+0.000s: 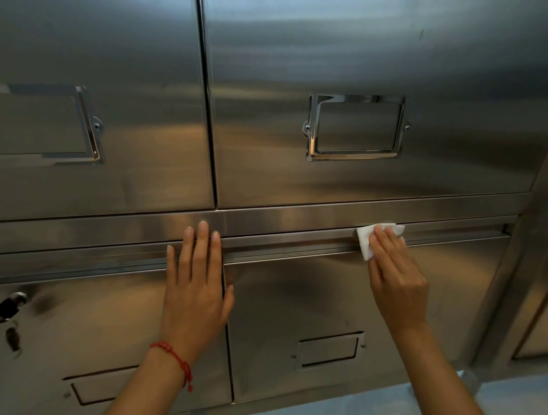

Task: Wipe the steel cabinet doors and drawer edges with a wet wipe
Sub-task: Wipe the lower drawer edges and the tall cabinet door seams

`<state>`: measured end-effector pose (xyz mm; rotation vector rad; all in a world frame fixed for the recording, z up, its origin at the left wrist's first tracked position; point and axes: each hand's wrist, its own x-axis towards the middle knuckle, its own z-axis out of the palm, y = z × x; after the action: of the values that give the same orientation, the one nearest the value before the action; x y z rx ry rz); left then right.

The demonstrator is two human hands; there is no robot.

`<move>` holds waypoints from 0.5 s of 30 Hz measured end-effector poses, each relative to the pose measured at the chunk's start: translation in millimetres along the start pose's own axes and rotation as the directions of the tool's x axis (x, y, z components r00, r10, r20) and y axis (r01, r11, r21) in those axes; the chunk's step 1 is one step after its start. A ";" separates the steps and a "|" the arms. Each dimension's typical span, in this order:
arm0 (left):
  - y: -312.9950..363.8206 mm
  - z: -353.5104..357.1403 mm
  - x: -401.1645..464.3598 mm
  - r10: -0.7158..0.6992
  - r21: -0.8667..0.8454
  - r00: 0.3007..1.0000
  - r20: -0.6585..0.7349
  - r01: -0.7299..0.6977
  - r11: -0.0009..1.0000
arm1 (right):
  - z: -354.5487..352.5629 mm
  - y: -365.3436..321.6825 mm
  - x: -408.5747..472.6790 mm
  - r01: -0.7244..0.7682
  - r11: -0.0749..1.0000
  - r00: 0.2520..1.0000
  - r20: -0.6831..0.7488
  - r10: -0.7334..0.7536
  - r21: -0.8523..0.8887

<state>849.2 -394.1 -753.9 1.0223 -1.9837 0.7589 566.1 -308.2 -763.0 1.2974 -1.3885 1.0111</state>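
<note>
Looks like some kind of institutional or commercial storage room, maybe a clinic, lab or records room, not somebody's house, though I can't pin down which. Basically the whole view is a wall of brushed stainless steel cabinet (365,55) fronts, with doors up top and drawers below, and each front has a shiny metal label holder (356,128) screwed on for a card, with plainer ones on the lower drawers (328,349). There's also a key lock (10,306) on the lower left drawer, and a strip of pale blue-grey floor (384,403) shows at the bottom.
</note>
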 end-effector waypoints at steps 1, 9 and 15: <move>0.1 0.2 0.0 -0.003 -0.001 1.000 0.001 0.003 1.000 | -0.4 2.7 0.3 -0.028 1.000 1.000 -0.006 0.028 -0.005; 2.7 1.6 -0.5 -0.016 0.000 1.000 0.012 0.016 1.000 | 0.8 -0.5 1.5 0.042 0.999 0.999 -0.020 -0.042 -0.004; 2.6 0.3 -0.1 -0.013 0.002 1.000 -0.006 0.013 1.000 | -2.3 13.2 2.2 -0.054 0.998 0.998 -0.015 0.053 -0.032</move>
<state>846.9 -393.0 -754.6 1.0322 -1.9703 0.7569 553.3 -305.1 -759.9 1.2327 -1.4298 1.0279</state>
